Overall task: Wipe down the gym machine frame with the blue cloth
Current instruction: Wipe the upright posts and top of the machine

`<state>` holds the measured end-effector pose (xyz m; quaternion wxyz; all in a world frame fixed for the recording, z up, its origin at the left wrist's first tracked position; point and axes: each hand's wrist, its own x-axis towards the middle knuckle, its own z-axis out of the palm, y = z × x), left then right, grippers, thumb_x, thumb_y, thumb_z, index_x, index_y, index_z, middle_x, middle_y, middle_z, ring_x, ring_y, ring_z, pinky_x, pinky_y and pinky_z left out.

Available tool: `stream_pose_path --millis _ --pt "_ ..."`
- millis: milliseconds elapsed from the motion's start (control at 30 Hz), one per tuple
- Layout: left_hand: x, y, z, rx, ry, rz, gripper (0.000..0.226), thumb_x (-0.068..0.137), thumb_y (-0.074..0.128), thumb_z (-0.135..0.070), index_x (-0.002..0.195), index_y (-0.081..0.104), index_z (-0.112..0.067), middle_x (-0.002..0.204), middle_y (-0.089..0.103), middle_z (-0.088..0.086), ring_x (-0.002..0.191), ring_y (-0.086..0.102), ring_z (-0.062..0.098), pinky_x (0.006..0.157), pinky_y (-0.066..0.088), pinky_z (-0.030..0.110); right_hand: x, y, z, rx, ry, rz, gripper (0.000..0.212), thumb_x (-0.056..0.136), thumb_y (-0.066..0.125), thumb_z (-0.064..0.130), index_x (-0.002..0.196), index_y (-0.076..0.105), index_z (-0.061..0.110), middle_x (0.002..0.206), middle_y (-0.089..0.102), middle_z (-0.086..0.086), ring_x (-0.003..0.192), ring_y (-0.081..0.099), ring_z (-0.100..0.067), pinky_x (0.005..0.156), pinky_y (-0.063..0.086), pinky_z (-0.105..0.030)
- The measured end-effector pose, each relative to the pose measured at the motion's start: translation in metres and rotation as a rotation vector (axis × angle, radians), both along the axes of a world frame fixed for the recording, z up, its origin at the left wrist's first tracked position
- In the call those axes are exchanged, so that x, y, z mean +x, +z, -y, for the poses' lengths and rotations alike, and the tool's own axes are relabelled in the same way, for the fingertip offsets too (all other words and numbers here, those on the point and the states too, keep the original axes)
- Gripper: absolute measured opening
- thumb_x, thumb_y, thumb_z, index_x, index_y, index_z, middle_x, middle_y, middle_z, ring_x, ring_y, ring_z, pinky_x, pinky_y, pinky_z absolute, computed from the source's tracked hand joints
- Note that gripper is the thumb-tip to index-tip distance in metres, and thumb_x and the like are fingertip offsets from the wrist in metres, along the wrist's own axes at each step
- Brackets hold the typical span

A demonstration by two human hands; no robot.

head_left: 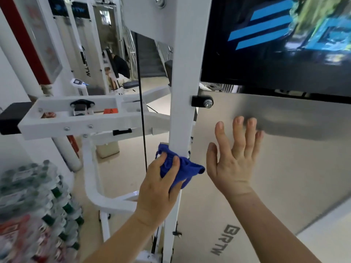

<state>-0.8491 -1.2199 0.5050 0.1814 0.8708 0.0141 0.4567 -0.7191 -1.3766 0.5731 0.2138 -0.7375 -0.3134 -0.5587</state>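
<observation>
A white upright post of the gym machine frame (183, 76) runs down the middle of the view. My left hand (158, 188) grips a bunched blue cloth (187, 168) and presses it against the post at about mid-height. My right hand (234, 158) is spread with straight fingers just right of the post, its fingertips against the silvery metal shroud panel (284, 168). A white horizontal arm of the frame (76, 116) with a black end cap juts out to the left.
A black cable (141, 111) hangs just left of the post. A glossy dark panel with blue stripes (275, 40) sits above the metal shroud. Shrink-wrapped packs of water bottles (34, 209) are stacked at lower left. More white machines and a person stand far behind.
</observation>
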Motion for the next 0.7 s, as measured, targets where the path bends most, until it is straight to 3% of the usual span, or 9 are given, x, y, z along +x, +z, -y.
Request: stream_pose_path --millis 167,267,367,467,567,700 --pt "-0.003 0.039 -0.003 -0.214 0.014 0.023 0.032 0.092 0.067 -0.035 0.117 0.070 -0.016 0.118 0.058 -0.001 0.099 0.061 0.019 0.082 0.055 0.034 0.003 -0.002 0.001 -0.011 -0.009 -0.001 0.060 0.094 0.060 0.022 0.151 0.042 0.016 0.158 0.028 -0.019 0.148 0.023 -0.049 0.121 0.016 -0.064" --pt "0.002 0.050 0.006 -0.266 0.014 0.010 0.033 0.095 0.057 -0.043 0.118 0.059 -0.019 0.123 0.053 -0.002 0.107 0.056 0.018 0.088 0.052 0.033 0.003 -0.001 0.003 -0.027 -0.013 -0.006 0.059 0.095 0.060 0.025 0.151 0.041 0.016 0.159 0.028 -0.019 0.150 0.021 -0.047 0.121 0.017 -0.064" --pt "0.006 0.064 0.014 -0.373 -0.014 0.104 0.034 0.091 0.064 -0.034 0.120 0.049 -0.025 0.127 0.052 -0.002 0.116 0.054 0.018 0.097 0.048 0.032 0.004 -0.001 0.006 -0.039 -0.005 -0.014 0.059 0.096 0.062 0.026 0.151 0.041 0.017 0.160 0.027 -0.017 0.154 0.015 -0.041 0.122 0.016 -0.062" --pt "0.015 0.081 0.010 -0.298 0.004 0.197 0.033 0.089 0.070 -0.026 0.118 0.057 -0.020 0.128 0.052 0.002 0.116 0.055 0.020 0.096 0.048 0.028 0.004 -0.001 0.008 -0.052 -0.007 -0.008 0.059 0.096 0.062 0.026 0.151 0.042 0.018 0.159 0.028 -0.017 0.153 0.018 -0.043 0.123 0.015 -0.060" --pt "0.020 0.065 0.005 -0.248 0.036 0.216 0.023 0.090 0.067 -0.027 0.109 0.064 -0.016 0.115 0.053 0.000 0.101 0.058 0.020 0.085 0.049 0.026 0.004 -0.001 0.007 -0.052 -0.008 -0.008 0.059 0.095 0.063 0.025 0.150 0.042 0.018 0.159 0.028 -0.017 0.150 0.022 -0.045 0.123 0.015 -0.060" --pt "0.005 0.005 0.010 -0.246 0.052 0.061 0.020 0.088 0.061 -0.029 0.107 0.063 -0.023 0.114 0.055 0.002 0.096 0.059 0.021 0.076 0.055 0.033 0.003 -0.001 0.004 -0.032 -0.023 0.006 0.057 0.094 0.062 0.024 0.149 0.047 0.015 0.158 0.030 -0.018 0.148 0.024 -0.047 0.123 0.015 -0.061"
